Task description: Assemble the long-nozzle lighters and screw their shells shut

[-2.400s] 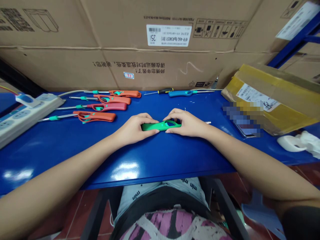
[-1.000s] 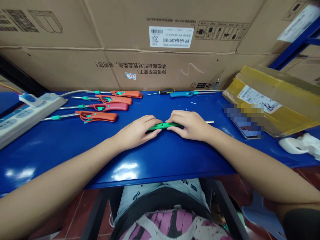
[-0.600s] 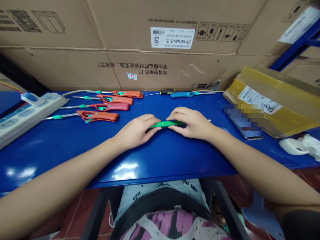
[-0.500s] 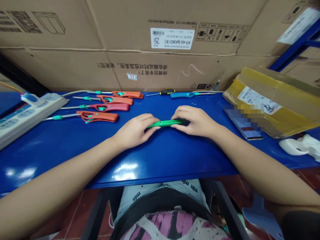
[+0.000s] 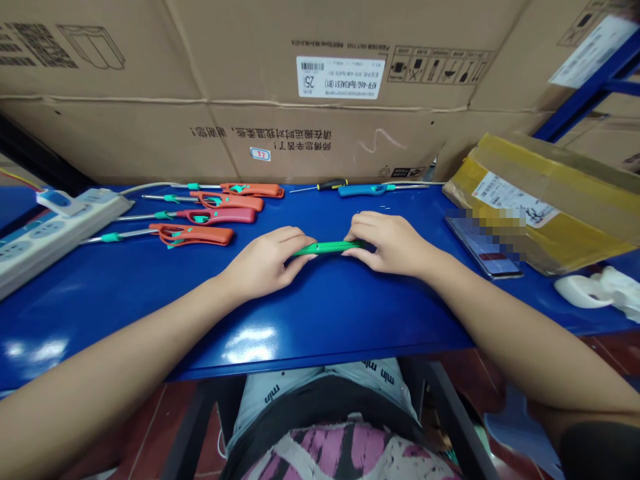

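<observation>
green handle (image 5: 329, 247): between the two hands, above or on the middle of the counter (image 5: 320, 320); cannot tell if it touches. long axis roughly level, narrow seamed edge up.

left hand (image 5: 267, 262): fingers nearly closed, pinching the handle's left end. right hand (image 5: 393, 243): fingers likewise narrowed on its right end, part of it hidden.

handling, as judged: even pressure at both ends should keep it from rolling; thumbs low leave the seam in view; squeezing one end harder could skew it.

beyond the handle: screwdriver (image 5: 333, 183), blue lighter (image 5: 367, 191). left of it: orange lighters (image 5: 205, 235) and a red lighter (image 5: 230, 215), then power strip (image 5: 107, 200). right of it: phone (image 5: 495, 267), then taped box (image 5: 580, 200).
</observation>
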